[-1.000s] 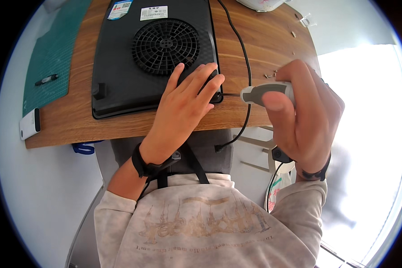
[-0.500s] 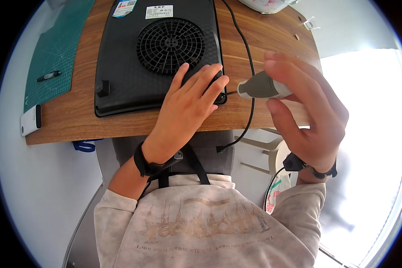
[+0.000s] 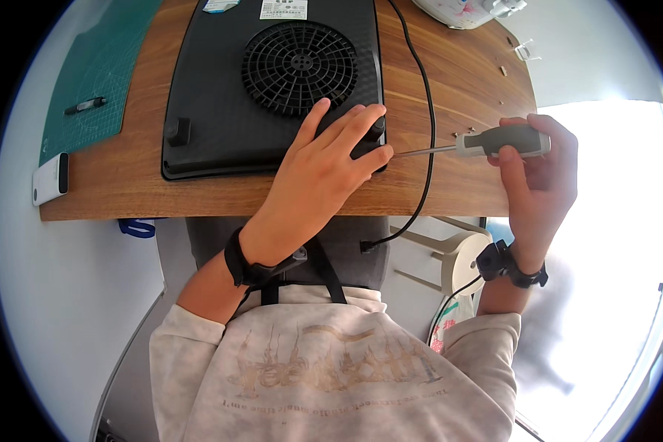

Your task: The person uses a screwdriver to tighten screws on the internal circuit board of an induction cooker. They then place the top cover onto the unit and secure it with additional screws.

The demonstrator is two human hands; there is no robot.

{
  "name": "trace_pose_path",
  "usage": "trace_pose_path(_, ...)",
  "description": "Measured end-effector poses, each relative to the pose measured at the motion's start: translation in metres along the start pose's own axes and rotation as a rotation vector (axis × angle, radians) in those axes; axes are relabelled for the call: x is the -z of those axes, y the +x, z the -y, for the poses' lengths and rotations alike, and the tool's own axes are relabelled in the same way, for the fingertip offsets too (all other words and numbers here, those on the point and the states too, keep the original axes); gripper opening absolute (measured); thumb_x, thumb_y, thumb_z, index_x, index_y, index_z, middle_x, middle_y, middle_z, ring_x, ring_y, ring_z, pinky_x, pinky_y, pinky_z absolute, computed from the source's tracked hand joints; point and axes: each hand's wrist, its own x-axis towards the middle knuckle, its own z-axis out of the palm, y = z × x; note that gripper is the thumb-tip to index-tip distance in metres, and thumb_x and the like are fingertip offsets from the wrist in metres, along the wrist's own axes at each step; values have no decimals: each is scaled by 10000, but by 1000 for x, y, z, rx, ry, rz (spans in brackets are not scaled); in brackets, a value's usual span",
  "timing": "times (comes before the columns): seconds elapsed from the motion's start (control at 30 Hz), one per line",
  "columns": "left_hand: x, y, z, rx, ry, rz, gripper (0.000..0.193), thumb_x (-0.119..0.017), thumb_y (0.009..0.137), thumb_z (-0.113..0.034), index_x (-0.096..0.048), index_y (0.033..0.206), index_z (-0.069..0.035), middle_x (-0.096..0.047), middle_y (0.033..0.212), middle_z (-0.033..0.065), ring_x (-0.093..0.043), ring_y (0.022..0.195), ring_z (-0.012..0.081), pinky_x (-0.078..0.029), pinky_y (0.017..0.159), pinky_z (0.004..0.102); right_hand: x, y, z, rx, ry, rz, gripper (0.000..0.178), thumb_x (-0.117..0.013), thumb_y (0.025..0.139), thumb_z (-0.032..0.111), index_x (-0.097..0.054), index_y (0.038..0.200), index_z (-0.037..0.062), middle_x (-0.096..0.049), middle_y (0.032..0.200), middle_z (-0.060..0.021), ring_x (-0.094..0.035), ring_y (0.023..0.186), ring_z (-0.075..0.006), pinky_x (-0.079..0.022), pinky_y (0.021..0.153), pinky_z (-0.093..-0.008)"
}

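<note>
A black induction cooktop point(image 3: 214, 96) lies upside down on the wooden table, its round fan grille point(image 3: 300, 62) facing up. My left hand point(image 3: 320, 166) rests on its near right corner, fingers spread, over part of the edge and beside a rubber foot point(image 3: 376, 130). Off to the right, my right hand point(image 3: 541, 166) grips the grey and white handle of a screwdriver point(image 3: 486, 141). The shaft points left, nearly level, and its tip end is beside my left hand's fingers at the cooktop corner. Whether the tip touches anything is hidden.
A black power cord point(image 3: 429, 110) runs under the screwdriver shaft and hangs over the front edge. Several small bits, perhaps screws point(image 3: 472, 131), lie on the table point(image 3: 110, 199). At left are a green cutting mat point(image 3: 99, 66), a pen point(image 3: 85, 105) and a white device point(image 3: 50, 179).
My right hand has moved right, and the screwdriver has gone from steeply tilted to nearly level, showing more shaft. My left hand remains on the cooktop. The whole view has shifted slightly.
</note>
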Motion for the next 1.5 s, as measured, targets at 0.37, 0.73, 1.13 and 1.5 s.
trace_pose_path(0.37, 2, 2, -1, 2, 8, 13, 441, -857, 806, -156, -640, 1187, -207, -512, 1512, 53, -623, 1275, 197, -342, 1212, 526, -3, -47, -9, 225, -55, -145, 483, -827, 819, -67, -575, 1228, -17, -720, 1134, -196, -741, 979, -258, -644, 797, -336)
trace_pose_path(0.73, 1, 1, 0, 4, 14, 24, 437, -846, 821, -161, -642, 1203, -217, -514, 1521, 44, -633, 1258, 193, -354, 1205, 536, 2, -33, 39, 467, -337, 105, 426, -752, 750, -113, -700, 1164, -27, -732, 1115, -229, -742, 955, -335, -617, 776, -359)
trace_pose_path(1.13, 0, 0, 0, 8, 20, 16, 424, -845, 820, -153, -647, 1190, -213, -512, 1524, 44, -638, 1248, 189, -344, 1211, 529, -4, -12, 74, 215, -771, 142, 458, -929, 722, 393, -694, 902, 43, -685, 739, -58, -643, 631, -181, -490, 584, -289)
trace_pose_path(1.5, 4, -1, 0, 1, 9, 8, 429, -845, 822, -153, -640, 1194, -215, -518, 1518, 44, -628, 1270, 200, -331, 1225, 516, -3, -11, 53, 69, -508, 121, 360, -932, 786, 254, -673, 935, 54, -697, 707, -45, -671, 595, -151, -533, 578, -260)
